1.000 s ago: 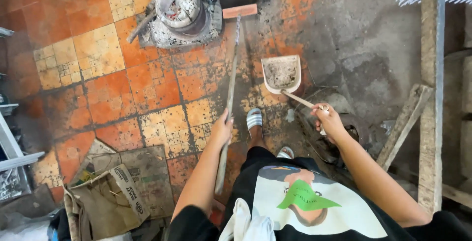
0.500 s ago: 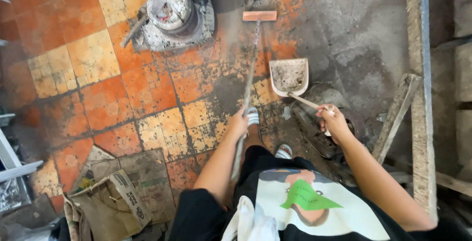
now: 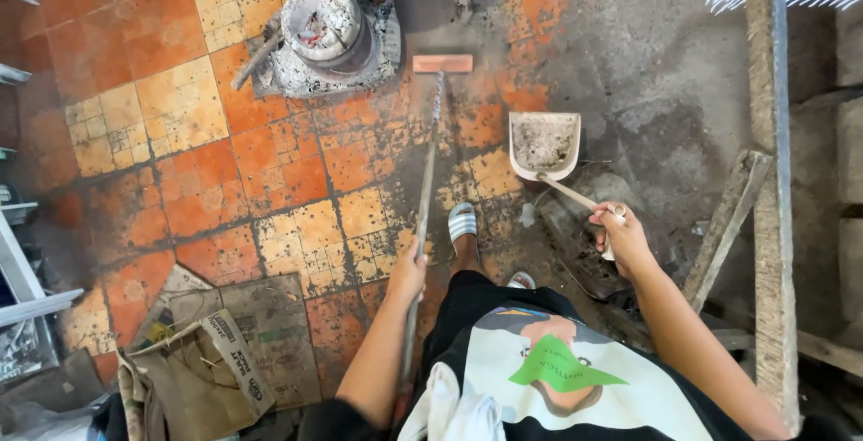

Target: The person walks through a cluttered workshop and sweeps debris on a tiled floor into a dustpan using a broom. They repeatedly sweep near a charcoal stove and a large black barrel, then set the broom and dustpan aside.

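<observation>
Head view: your left hand (image 3: 409,272) has a closed grip on the broom (image 3: 430,171), its head out by the ashy stove (image 3: 324,32); your right hand (image 3: 620,236) grips the dustpan (image 3: 544,142), already holding grit, while dust remains on the floor (image 3: 270,162)

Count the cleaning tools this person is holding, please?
2. A long-handled broom in the left hand, its head near the ash-covered stove, and a dustpan on the floor, its handle held by the right hand. Others may lie out of view.
</observation>
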